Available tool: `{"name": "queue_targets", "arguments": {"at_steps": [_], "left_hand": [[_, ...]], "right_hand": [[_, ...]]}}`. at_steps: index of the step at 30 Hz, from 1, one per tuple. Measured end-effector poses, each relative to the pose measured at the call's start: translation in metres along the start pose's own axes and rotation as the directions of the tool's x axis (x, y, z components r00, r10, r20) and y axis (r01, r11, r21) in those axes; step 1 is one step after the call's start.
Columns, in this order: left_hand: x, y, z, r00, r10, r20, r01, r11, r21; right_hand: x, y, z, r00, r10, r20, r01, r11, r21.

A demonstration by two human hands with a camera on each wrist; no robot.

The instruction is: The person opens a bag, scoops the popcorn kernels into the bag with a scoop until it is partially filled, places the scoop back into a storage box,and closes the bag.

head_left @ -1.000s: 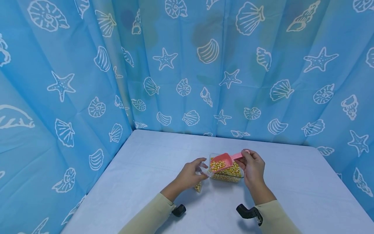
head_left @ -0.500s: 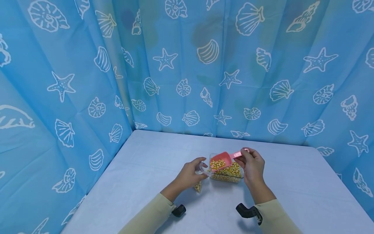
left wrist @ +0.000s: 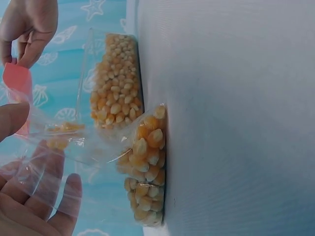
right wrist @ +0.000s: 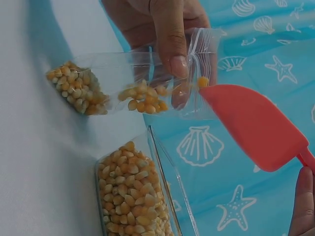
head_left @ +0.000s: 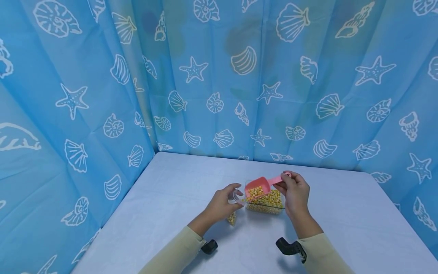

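Right wrist view: looks like the pouring step, corn (right wrist: 147,102) dropping off the tilted scoop (right wrist: 256,128) into the bag (right wrist: 115,63). I'd guess the next move calls for a bit more tilt, mouth kept wide. Left hand (head_left: 220,203) grips the bag's mouth, thumb and fingers apart; the filled bottom sits below it on the table (head_left: 191,171). Right hand (head_left: 297,192) pinches the scoop's handle, tip at that mouth. Box (head_left: 265,206) is just beside the bag.

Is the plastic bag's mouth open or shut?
Open: the pink scoop points into the mouth of the plastic bag, and corn kernels appear mid-fall inside.
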State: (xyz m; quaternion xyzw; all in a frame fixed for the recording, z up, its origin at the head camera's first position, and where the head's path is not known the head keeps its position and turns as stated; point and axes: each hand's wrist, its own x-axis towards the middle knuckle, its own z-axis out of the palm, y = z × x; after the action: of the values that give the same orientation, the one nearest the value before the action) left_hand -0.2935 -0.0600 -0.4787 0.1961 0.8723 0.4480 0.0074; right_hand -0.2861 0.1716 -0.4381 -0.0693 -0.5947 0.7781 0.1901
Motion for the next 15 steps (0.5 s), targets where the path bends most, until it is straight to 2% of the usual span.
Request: {"name": "queue_targets", "arguments": {"at_steps": [4, 11, 15], "left_hand": [[-0.0008, 0.0013, -0.0009, 1.000, 0.006, -0.001, -0.006, 1.000, 0.003], [-0.0017, 0.0017, -0.0024, 0.999, 0.050, -0.001, -0.050, 0.999, -0.003], [-0.0024, 0.0025, -0.0016, 1.000, 0.029, -0.003, -0.029, 1.000, -0.002]], "right_hand": [[0.0004, 0.0012, -0.0009, 1.000, 0.003, -0.002, -0.003, 1.000, 0.009], [0.0007, 0.0004, 0.0002, 1.000, -0.023, -0.001, 0.023, 0.999, -0.022], [0.0010, -0.0011, 0.0002, 0.999, -0.049, 0.008, 0.049, 0.998, -0.040]]}}
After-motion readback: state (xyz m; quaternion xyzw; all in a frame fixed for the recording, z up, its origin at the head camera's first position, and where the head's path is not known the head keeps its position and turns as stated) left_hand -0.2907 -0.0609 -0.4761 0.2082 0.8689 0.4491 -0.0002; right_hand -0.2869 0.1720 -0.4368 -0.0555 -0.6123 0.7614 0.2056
